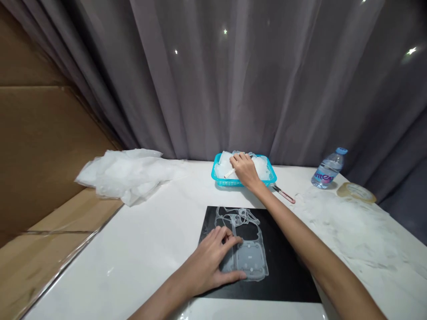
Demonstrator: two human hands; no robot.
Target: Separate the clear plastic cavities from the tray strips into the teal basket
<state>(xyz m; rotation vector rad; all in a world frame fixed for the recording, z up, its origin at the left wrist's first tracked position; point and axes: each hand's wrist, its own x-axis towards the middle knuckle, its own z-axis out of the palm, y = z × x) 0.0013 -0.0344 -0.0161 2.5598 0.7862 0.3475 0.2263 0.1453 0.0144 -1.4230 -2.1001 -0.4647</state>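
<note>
Translucent plastic piece (251,258) lies on the black mat (282,278), the left hand (213,258) resting on it, fingers and thumb apart; the right hand (245,170) pinches a white stick (229,173) over the blue basket (217,181). Dragging the piece could snag its thin loops

I have an open lane on the table (133,253) between its left edge and my left grip (218,255), ending at white film (133,171) heaped by the far-left corner. Along the far edge, the curtain (207,89) walls off the blue basket (230,182). My right arm (283,218) bars passage rightward; beyond it stand snips (285,194), bottle (328,171) and tape roll (356,192). Pale scraps (353,222) toward the right edge look low, though glare blurs them.
</note>
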